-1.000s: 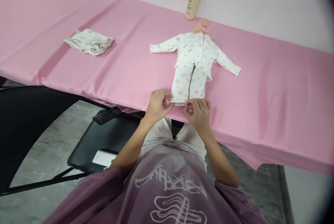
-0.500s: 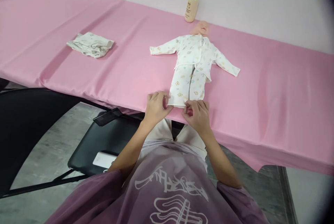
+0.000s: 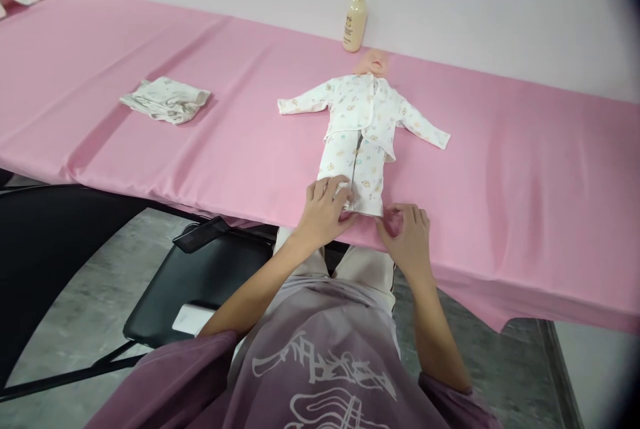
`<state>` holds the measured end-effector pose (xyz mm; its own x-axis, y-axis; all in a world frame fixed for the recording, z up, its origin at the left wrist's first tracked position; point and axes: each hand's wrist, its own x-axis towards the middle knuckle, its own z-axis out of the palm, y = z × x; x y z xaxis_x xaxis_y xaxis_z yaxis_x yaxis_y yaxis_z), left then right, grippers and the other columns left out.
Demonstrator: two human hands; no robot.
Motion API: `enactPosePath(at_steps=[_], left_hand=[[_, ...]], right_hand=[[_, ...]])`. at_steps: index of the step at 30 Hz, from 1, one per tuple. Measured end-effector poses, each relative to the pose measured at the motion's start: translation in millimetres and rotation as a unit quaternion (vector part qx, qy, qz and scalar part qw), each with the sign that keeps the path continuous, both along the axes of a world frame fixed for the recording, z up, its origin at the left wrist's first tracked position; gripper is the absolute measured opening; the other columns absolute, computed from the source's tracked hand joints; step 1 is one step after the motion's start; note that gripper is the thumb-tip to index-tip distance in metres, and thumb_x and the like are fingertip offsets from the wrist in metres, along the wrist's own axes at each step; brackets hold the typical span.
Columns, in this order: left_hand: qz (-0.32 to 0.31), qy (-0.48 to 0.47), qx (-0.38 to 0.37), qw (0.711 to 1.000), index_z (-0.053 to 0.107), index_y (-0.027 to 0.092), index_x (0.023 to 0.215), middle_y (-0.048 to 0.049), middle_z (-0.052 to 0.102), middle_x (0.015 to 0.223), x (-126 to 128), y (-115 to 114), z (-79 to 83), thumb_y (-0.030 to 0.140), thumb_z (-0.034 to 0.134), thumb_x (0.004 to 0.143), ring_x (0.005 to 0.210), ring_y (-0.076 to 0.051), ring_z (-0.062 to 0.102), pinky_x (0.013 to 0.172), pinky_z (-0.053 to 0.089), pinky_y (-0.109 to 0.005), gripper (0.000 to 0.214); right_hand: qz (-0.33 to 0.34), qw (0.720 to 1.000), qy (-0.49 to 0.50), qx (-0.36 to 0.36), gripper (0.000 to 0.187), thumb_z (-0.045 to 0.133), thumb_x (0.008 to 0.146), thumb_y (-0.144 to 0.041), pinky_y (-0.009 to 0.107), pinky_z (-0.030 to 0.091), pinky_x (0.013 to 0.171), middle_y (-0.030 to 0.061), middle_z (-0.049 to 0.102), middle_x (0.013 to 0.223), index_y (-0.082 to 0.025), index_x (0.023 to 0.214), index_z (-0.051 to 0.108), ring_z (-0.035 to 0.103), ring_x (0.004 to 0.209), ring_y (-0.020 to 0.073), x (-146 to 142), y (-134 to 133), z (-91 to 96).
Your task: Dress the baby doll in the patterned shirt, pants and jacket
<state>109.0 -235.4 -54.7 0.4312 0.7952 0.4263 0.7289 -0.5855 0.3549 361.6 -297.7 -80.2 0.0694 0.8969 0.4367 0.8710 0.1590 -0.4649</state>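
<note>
A doll [image 3: 376, 62] lies on its back on the pink-covered table, in a white printed baby jacket [image 3: 350, 108] with both sleeves spread out. Below the jacket are matching baby pants [image 3: 367, 179], with a dark gap between the legs. At the bottom hem, my left hand [image 3: 326, 210] covers the cuff of the left leg and pinches the hem near the gap. The thumb and finger of my right hand [image 3: 409, 237] close on the outer corner of the right leg's hem.
Behind the doll's head, a cream pump bottle [image 3: 355, 24] stands by the wall. A folded printed cloth [image 3: 167, 99] lies on the table [image 3: 240, 136] to the left. On a black chair [image 3: 200, 289] rest a dark phone-like object [image 3: 199, 236] and a white box-like object [image 3: 191, 319].
Both hands have shifted right along the pants' hem, from the left leg's cuff to the right leg's. The whole view has tilted slightly.
</note>
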Motion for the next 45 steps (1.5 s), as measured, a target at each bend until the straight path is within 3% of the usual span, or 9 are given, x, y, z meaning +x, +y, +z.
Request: enactPosePath(at_steps=[6,14,21,25,29,32,36,40,45], left_hand=[[0.029,-0.002,0.060,0.998,0.072,0.023,0.112,-0.0110,0.075,0.156,12,1,-4.3,0.018,0.081,0.100,0.139,-0.040,0.061,0.116,0.046,-0.057,0.016],[-0.021,-0.022,0.090,0.996,0.067,0.023,0.103,-0.0100,0.082,0.142,2,-5,-3.4,0.014,0.080,0.095,0.127,-0.035,0.070,0.112,0.048,-0.053,0.017],[-0.088,-0.107,0.052,0.989,0.062,0.025,0.116,-0.0129,0.079,0.144,-28,-1,9.6,0.032,0.072,0.112,0.130,-0.033,0.071,0.111,0.050,-0.051,0.013],[-0.060,-0.112,0.009,0.992,0.063,0.025,0.125,-0.0140,0.077,0.145,-37,39,43.9,0.033,0.063,0.116,0.141,-0.034,0.068,0.122,0.048,-0.055,0.012],[-0.066,-0.087,-0.018,0.994,0.067,0.025,0.129,-0.0145,0.074,0.142,-33,116,76.9,0.040,0.066,0.119,0.141,-0.037,0.066,0.126,0.047,-0.058,0.018],[-0.084,-0.095,-0.032,0.991,0.069,0.025,0.126,-0.0141,0.074,0.132,-24,178,86.0,0.053,0.074,0.116,0.132,-0.037,0.067,0.118,0.051,-0.056,0.031],[-0.110,-0.083,-0.059,0.989,0.069,0.022,0.120,-0.0122,0.076,0.120,-6,237,85.4,0.042,0.076,0.113,0.117,-0.033,0.071,0.111,0.053,-0.051,0.022],[-0.158,-0.032,-0.089,0.983,0.070,0.021,0.116,-0.0118,0.076,0.115,12,255,84.3,0.038,0.085,0.103,0.112,-0.034,0.071,0.101,0.056,-0.048,0.027],[-0.174,0.078,-0.032,0.981,0.071,0.021,0.110,-0.0137,0.076,0.117,21,246,82.2,0.034,0.091,0.093,0.115,-0.039,0.070,0.096,0.053,-0.049,0.029]], right_hand=[[-0.008,0.999,-0.033,-0.003,0.001,0.065,0.105,-0.026,0.046,0.045,0.095,0.0093,0.078,0.104,-0.025,0.105,0.066,0.068,0.101,0.0327,-13,4,5.1],[0.036,0.997,-0.062,0.033,0.007,0.067,0.103,-0.023,0.045,0.044,0.093,0.0051,0.075,0.093,-0.026,0.101,0.061,0.068,0.093,0.0297,-5,-8,4.5],[0.093,0.996,-0.002,0.014,0.011,0.070,0.112,-0.033,0.043,0.048,0.090,0.0022,0.072,0.095,-0.026,0.109,0.062,0.064,0.086,0.0247,9,-14,24.6],[0.092,0.996,0.015,0.000,0.015,0.068,0.114,-0.041,0.043,0.053,0.084,0.0043,0.069,0.099,-0.028,0.111,0.061,0.063,0.086,0.0250,13,17,58.6],[0.121,0.993,-0.009,-0.013,0.023,0.070,0.110,-0.047,0.044,0.055,0.081,0.0086,0.072,0.111,-0.028,0.116,0.059,0.066,0.093,0.0277,9,81,86.9],[0.137,0.990,-0.024,-0.022,0.030,0.073,0.108,-0.051,0.046,0.056,0.085,0.0109,0.074,0.116,-0.027,0.116,0.058,0.068,0.101,0.0306,0,136,92.8],[0.124,0.989,-0.063,-0.046,0.045,0.086,0.098,-0.057,0.047,0.054,0.085,0.0133,0.073,0.115,-0.027,0.109,0.054,0.067,0.105,0.0352,-13,193,88.5],[0.115,0.983,-0.096,-0.109,0.036,0.083,0.096,-0.038,0.042,0.047,0.076,0.0116,0.073,0.114,-0.027,0.104,0.050,0.068,0.099,0.0324,-17,218,87.6],[0.137,0.980,-0.103,-0.104,0.027,0.069,0.097,-0.023,0.039,0.042,0.072,0.0080,0.071,0.103,-0.027,0.093,0.043,0.065,0.086,0.0260,-13,221,90.1]])
